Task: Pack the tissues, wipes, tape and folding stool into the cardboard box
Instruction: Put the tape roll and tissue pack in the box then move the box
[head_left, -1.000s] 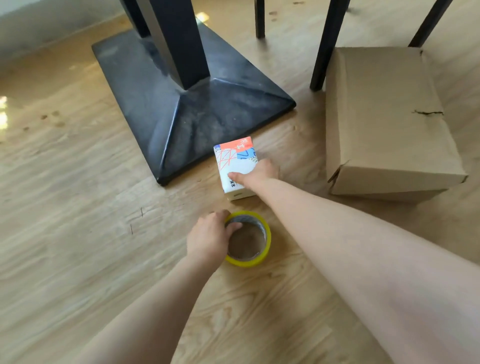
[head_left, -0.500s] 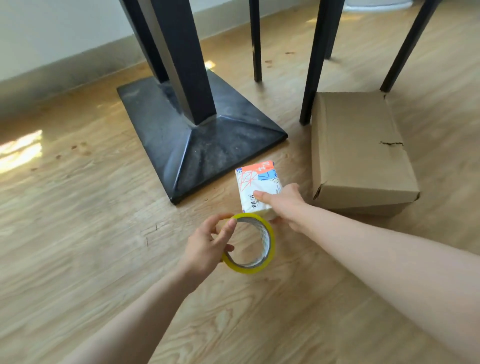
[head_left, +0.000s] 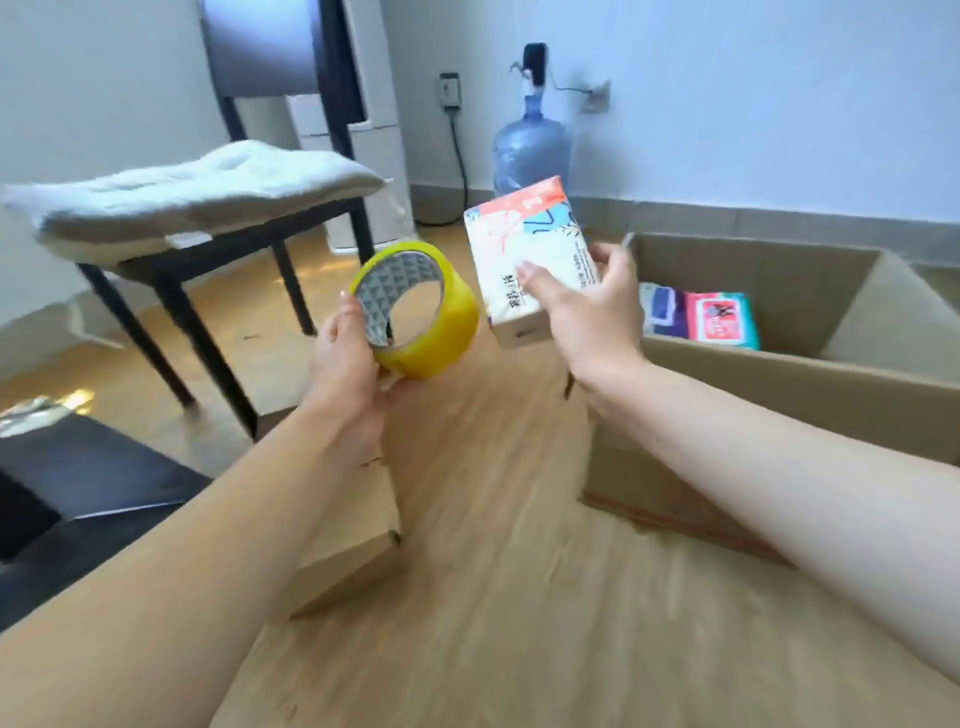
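My left hand holds a yellow roll of tape up in the air, fingers through its core. My right hand grips a white tissue pack with an orange and blue print, raised just left of the open cardboard box. The box stands on the floor at the right, its flaps open. Inside it lie a pink and teal wipes pack and a blue and white pack. No folding stool is in view.
A small closed cardboard box lies on the wooden floor under my left forearm. A black chair with a white cushion stands at the left. A water jug stands by the far wall. A black table base sits at the lower left.
Both hands have lifted the tape and the tissue pack off the floor. My view has swung up and to the right, bringing the open box into sight.
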